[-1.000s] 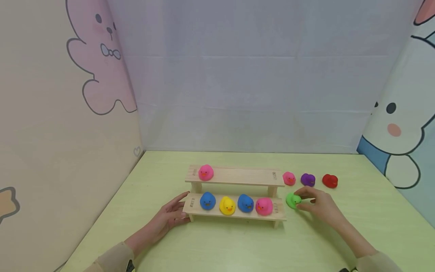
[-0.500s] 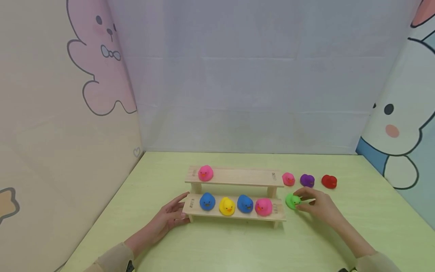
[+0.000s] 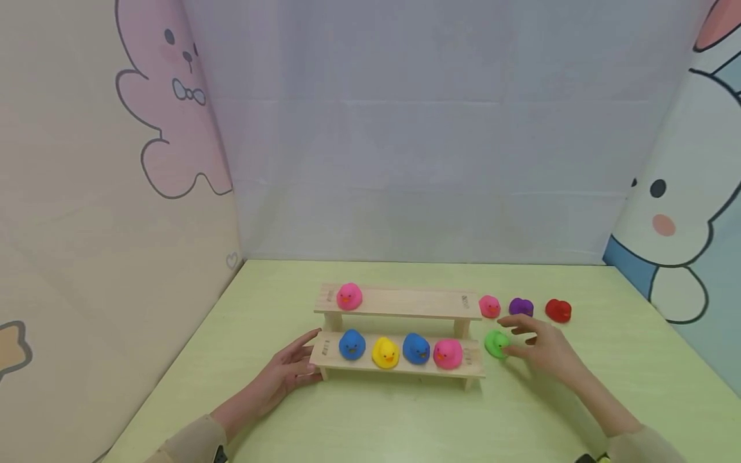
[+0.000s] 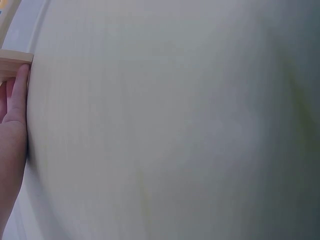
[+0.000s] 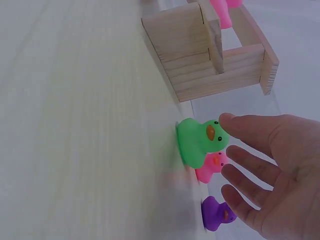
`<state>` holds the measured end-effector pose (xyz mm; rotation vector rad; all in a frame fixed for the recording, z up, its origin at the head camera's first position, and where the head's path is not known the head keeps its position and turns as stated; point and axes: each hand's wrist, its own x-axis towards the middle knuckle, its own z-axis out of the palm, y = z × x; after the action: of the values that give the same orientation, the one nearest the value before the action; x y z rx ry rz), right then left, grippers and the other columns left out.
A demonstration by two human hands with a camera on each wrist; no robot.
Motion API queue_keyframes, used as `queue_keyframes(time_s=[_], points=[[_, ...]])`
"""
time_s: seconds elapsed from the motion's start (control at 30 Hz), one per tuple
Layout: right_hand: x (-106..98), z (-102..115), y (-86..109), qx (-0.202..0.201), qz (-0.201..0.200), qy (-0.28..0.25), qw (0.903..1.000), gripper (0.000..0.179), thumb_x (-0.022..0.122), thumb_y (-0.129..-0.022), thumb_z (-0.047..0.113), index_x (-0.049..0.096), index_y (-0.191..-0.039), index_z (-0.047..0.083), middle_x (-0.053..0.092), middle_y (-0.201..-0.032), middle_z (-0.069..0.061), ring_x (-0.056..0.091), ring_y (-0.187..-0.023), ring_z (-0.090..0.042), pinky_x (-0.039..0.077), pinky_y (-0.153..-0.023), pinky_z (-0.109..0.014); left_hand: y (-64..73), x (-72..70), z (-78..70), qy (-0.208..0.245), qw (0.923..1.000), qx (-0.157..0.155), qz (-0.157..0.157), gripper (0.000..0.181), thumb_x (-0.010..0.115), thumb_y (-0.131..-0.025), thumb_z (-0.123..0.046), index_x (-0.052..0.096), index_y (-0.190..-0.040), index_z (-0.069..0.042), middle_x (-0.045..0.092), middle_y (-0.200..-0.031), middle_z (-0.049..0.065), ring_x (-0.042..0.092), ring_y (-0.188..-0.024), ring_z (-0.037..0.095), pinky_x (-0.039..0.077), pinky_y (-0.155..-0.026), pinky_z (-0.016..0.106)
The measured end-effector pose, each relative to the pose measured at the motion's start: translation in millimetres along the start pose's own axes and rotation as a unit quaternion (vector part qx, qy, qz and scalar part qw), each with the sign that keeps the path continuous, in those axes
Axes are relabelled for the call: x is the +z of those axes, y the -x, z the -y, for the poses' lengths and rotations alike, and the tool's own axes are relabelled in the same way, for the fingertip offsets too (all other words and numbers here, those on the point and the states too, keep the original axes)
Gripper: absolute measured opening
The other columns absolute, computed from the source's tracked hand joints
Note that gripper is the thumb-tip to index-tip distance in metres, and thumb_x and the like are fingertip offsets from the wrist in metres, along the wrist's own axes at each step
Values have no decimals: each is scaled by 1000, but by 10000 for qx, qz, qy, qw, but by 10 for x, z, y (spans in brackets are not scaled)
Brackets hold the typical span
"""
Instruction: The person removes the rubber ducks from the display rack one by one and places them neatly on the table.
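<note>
A two-tier wooden shelf stands on the table. My left hand rests against its left end, fingers stretched out and touching the lower board; the left wrist view shows fingertips at the board's edge. Along the lower tier sit a blue duck, a yellow duck, another blue duck and a pink duck. One pink duck is on the upper tier's left. Right of the shelf, a green rubber duck stands on the table. My right hand is beside it, fingers spread, thumb tip at its head.
Behind the green duck, a pink duck, a purple duck and a red duck stand in a row on the pale green table. A white curtain hangs at the back, with cartoon-printed walls at both sides.
My right hand's fingers have loosened and lifted off the green duck, which stays in place. The left hand keeps its position at the shelf. The whole view has shifted slightly.
</note>
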<state>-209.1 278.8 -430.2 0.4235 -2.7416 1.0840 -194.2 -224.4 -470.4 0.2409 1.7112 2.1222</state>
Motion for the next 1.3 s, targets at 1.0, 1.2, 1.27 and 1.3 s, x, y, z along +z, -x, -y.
queue_keyframes(time_s=[1.0,1.2,1.27,1.3], points=[[-280,574,-134,-517,-812,-92,9953,37,73,-86,22,63,-120,10,65,-112,-9,61,-91,-24,51,-74,-19,2,-13,8,4,9999,115,108,71,54,-92,3,21,-153,-12,38,-137,22,50,-119,32,43,-97,48],[-161,690,-203,-706,-1025,-410,9914,31,72,-88,23,65,-116,12,67,-105,-2,58,-88,-10,49,-73,-17,0,-14,12,50,10000,56,43,70,55,-92,2,23,-152,-13,38,-138,22,49,-120,32,43,-97,48],[-114,741,-243,-843,-1072,-581,9890,30,72,-87,20,65,-116,11,67,-102,-2,57,-89,-9,48,-73,-16,-1,-15,14,34,10000,39,39,70,55,-92,3,24,-152,-14,38,-138,21,49,-120,32,43,-97,48],[-89,770,-263,-896,-1089,-643,9879,30,72,-87,20,65,-116,11,68,-102,-1,57,-90,-8,48,-74,-17,-3,-17,16,34,10000,30,39,70,55,-92,3,24,-152,-14,38,-138,21,48,-120,32,43,-97,48]])
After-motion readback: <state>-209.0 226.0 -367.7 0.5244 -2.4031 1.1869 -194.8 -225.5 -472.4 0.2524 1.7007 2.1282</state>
